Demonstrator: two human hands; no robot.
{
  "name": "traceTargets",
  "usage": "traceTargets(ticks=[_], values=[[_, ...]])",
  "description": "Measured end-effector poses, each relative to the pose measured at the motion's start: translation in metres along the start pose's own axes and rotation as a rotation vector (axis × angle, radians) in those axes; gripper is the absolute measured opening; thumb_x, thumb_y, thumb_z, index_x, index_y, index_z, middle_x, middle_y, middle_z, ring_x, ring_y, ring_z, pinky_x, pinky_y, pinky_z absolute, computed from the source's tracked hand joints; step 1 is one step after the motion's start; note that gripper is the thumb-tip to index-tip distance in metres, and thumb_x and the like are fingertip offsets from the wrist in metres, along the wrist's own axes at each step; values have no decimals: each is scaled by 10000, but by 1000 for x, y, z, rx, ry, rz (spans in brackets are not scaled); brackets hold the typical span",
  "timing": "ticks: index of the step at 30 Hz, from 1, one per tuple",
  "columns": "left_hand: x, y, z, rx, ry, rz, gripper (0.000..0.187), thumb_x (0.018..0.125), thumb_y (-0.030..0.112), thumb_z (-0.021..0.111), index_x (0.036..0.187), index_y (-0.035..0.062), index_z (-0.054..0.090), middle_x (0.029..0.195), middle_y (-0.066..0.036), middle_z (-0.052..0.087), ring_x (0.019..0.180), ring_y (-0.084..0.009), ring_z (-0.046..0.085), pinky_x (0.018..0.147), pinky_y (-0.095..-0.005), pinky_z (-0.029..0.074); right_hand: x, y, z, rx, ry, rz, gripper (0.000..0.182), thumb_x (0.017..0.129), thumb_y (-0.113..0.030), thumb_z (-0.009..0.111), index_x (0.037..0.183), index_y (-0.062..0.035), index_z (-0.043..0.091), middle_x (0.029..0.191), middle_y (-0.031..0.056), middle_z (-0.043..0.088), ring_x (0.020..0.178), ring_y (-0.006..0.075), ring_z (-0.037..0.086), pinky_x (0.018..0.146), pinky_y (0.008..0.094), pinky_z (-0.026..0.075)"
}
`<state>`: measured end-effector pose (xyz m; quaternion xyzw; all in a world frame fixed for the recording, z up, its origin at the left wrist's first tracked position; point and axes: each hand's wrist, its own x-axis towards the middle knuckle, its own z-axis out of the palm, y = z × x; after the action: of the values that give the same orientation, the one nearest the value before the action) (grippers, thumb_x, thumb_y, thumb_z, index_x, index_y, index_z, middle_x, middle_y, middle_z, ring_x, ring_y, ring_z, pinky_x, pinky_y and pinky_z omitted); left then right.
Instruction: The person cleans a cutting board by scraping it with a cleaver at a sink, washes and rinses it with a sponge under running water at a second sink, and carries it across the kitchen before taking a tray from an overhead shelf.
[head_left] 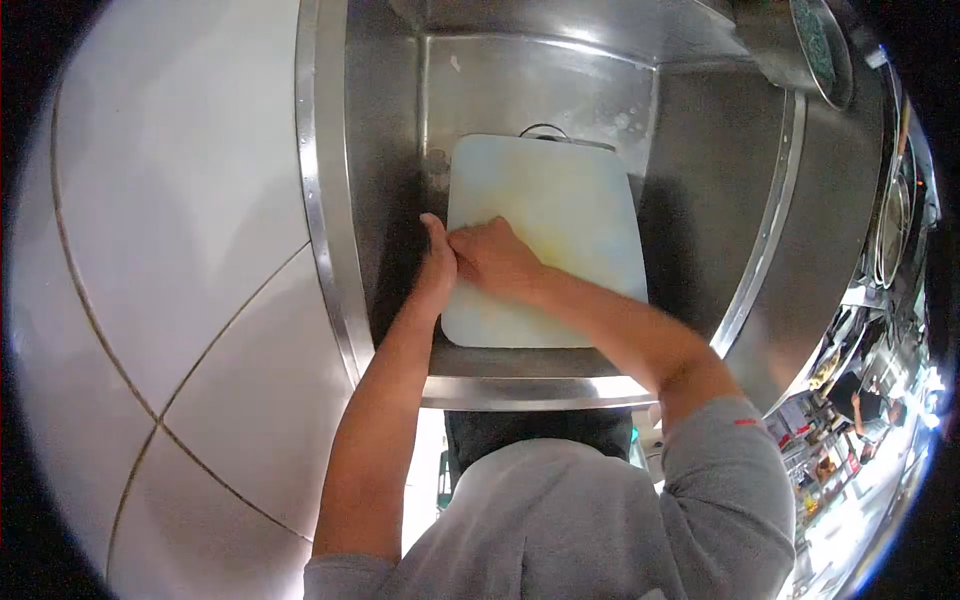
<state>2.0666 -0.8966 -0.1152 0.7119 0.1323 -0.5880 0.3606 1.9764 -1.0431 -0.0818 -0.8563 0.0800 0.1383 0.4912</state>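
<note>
A pale cutting board [570, 210] with faint yellow stains lies tilted inside a steel sink [520, 70]. At the board's left edge, my left hand [437, 268] grips it, with the thumb pointing up and the other fingers mostly hidden. My right hand [497, 258] is closed and pressed to the board's surface close beside the left one. Whatever its curled fingers hold is hidden beneath them, and the hand is slightly blurred.
White tiles [180, 250] with dark grout rise to the left of the sink. A metal container [800, 50] with green material inside stands at the upper right. A round drain ring [545, 131] shows behind the board. Far right, a person [868, 415] and cluttered shelves appear.
</note>
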Motion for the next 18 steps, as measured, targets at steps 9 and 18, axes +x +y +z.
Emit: traceTargets(ticks=[9,18], values=[[-3,5,-6,91,38,-149,1329,938,977,58,1611,-98,456,1653,-344,463,1580,-456,402,1305,-487,292,69,64,20,-141,254,198,141,961,-179,658,1040,-64,680,998,226,765,991,446,744,887,627,490],[-25,21,9,338,-5,140,875,1170,618,219,1492,-110,581,1494,-345,619,1463,-453,554,1233,-465,400,41,121,-16,-418,299,355,111,941,-162,653,978,-58,658,861,168,707,851,419,724,761,607,487]])
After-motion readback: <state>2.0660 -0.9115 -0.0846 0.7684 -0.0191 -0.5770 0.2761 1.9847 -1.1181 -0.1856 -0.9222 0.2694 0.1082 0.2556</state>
